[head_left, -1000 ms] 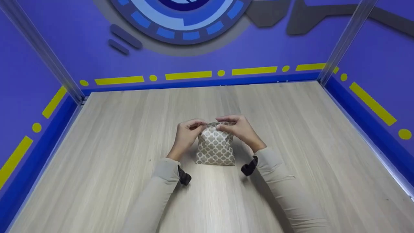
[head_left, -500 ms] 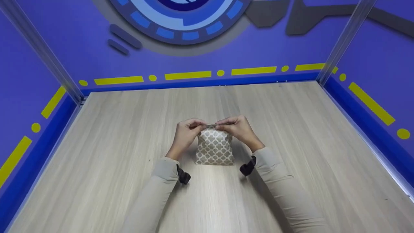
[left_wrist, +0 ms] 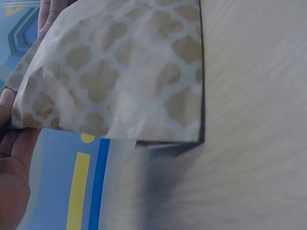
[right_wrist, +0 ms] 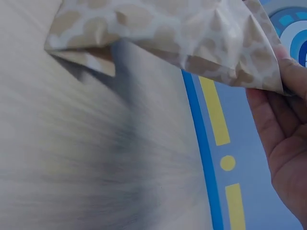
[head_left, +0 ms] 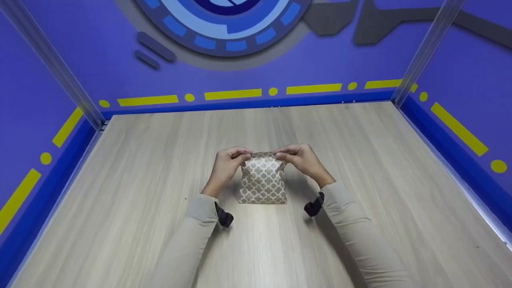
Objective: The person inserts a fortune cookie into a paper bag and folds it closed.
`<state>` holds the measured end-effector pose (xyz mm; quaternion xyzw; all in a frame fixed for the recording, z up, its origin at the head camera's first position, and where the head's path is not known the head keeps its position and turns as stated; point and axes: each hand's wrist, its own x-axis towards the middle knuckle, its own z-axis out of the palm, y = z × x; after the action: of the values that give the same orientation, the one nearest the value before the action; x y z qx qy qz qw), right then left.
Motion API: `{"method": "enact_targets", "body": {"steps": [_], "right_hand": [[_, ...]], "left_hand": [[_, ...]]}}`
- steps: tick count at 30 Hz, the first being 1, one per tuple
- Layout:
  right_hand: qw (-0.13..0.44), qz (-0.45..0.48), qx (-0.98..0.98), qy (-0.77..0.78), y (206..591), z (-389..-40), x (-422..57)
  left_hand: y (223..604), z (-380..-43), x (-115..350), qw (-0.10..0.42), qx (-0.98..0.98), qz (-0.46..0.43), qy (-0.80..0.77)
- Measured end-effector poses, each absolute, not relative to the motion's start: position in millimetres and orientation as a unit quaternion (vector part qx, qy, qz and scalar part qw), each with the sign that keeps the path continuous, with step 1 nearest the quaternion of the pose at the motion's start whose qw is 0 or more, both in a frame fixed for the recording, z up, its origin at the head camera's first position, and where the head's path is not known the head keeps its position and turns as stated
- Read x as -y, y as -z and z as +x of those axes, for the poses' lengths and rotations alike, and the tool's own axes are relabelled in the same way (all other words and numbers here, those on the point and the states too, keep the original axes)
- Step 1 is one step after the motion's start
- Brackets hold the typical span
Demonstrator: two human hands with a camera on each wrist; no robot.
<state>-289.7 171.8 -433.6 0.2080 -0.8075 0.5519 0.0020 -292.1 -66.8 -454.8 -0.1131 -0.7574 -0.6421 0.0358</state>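
A small paper bag (head_left: 263, 180) with a tan and white lattice pattern stands upright on the wooden table (head_left: 360, 160), near its middle. My left hand (head_left: 228, 164) pinches the bag's top left corner and my right hand (head_left: 301, 159) pinches its top right corner. The top edge is stretched flat between them. In the left wrist view the bag (left_wrist: 120, 76) fills the upper frame with my left hand (left_wrist: 12, 158) at its edge. The right wrist view shows the bag (right_wrist: 168, 36) above the table, its corner pinched by my right hand (right_wrist: 283, 139).
Blue walls with yellow dashes (head_left: 232, 94) close the table in at the back and on both sides. Metal posts (head_left: 424, 52) stand at the two back corners. Both forearms wear beige sleeves with dark wrist straps (head_left: 313, 207).
Both hands have moved apart along the bag's top edge, from near its middle out to the corners. The bag itself stays in place.
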Motion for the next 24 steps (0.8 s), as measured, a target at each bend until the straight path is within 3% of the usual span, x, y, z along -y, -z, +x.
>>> {"method": "enact_targets", "body": {"steps": [6,12,15,24], "right_hand": [[0.014,0.239,0.81,-0.535,424.7,-283.7,-172.5],[-0.043,0.267,0.815,-0.513,446.5,-297.7,-187.5],[-0.06,0.26,0.818,-0.509,452.9,-302.0,-192.7],[0.041,0.218,0.844,-0.488,458.7,-302.7,-189.4]], "left_hand": [[453.7,-292.4,67.1,0.017,0.772,-0.12,0.624],[455.8,-292.9,70.4,0.004,0.789,-0.128,0.6],[458.0,-294.2,73.2,0.025,0.809,-0.136,0.571],[462.7,-296.8,77.5,0.059,0.829,-0.12,0.544]]}}
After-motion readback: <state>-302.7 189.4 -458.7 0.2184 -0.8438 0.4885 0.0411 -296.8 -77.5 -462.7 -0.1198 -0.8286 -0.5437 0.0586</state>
